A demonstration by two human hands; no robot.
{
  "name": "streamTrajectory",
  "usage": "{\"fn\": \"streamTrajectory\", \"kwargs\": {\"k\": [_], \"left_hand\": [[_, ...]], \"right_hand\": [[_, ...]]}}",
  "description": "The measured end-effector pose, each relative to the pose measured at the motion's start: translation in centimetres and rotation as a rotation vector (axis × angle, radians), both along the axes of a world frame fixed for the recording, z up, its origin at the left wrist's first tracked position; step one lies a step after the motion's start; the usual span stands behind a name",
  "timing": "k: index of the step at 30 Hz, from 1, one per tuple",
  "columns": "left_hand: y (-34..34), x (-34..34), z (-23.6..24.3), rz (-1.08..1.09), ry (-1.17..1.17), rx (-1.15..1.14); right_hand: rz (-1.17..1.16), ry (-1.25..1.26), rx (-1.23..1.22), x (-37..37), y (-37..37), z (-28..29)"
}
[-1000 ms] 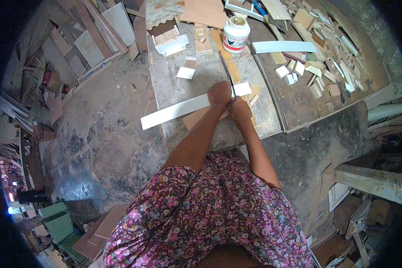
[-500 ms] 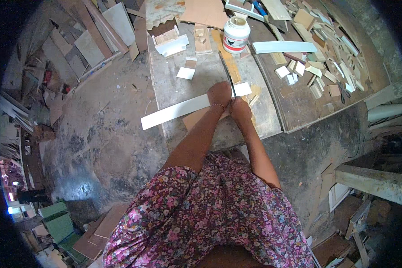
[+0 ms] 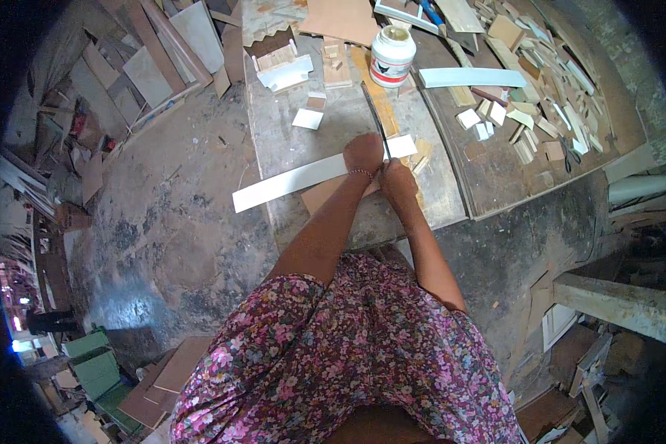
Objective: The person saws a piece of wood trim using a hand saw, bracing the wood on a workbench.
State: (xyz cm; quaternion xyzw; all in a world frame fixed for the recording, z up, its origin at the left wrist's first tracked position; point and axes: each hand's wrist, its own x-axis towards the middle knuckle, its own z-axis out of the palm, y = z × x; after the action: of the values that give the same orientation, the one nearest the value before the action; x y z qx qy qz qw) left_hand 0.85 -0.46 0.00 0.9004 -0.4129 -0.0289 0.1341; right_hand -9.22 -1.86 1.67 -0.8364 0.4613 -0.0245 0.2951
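White strip (image 3: pixel 292 181); open jar (image 3: pixel 392 56), yellowish inside.

White jar (image 3: pixel 393 52), red-banded label (image 3: pixel 390 71), dark emblem (image 3: pixel 382 64), lettering too small to read

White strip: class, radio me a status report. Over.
Left hand on white strip; right hand gripping dark blade. Blade lies across strip, near its right end. Open jar stands beyond, apart from strip.
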Motion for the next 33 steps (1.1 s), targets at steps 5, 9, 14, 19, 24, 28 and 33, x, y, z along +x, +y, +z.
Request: {"fn": "streamTrajectory", "kwargs": {"k": [5,9,14,19,24,28,33], "left_hand": [[-0.1,0.1,-0.2,-0.004,-0.004,0.006],[-0.3,-0.1,0.1,0.006,0.061,0.002],[0.0,-0.2,0.6,-0.028,0.031,0.012],[0.1,-0.2,0.6,-0.048,-0.015,0.007],[0.0,0.5,-0.7,0.004,0.015,-0.018],[-0.2,0.6,-0.5,-0.006,0.038,0.001],[-0.1,1.2,-0.4,0.012,0.096,-0.019]], "right_hand": [[-0.020,-0.010,0.016,-0.1,0.0,0.3],[-0.040,-0.016,0.028,-0.1,0.0,0.6],[-0.019,-0.019,0.022,-0.2,-0.2,0.0],[-0.028,-0.029,0.027,-0.2,-0.3,-0.8],[-0.001,-0.034,-0.033,0.1,0.1,-0.4],[0.001,-0.059,-0.019,0.0,0.2,0.4],[-0.006,-0.022,0.030,0.7,-0.1,0.7]]}}
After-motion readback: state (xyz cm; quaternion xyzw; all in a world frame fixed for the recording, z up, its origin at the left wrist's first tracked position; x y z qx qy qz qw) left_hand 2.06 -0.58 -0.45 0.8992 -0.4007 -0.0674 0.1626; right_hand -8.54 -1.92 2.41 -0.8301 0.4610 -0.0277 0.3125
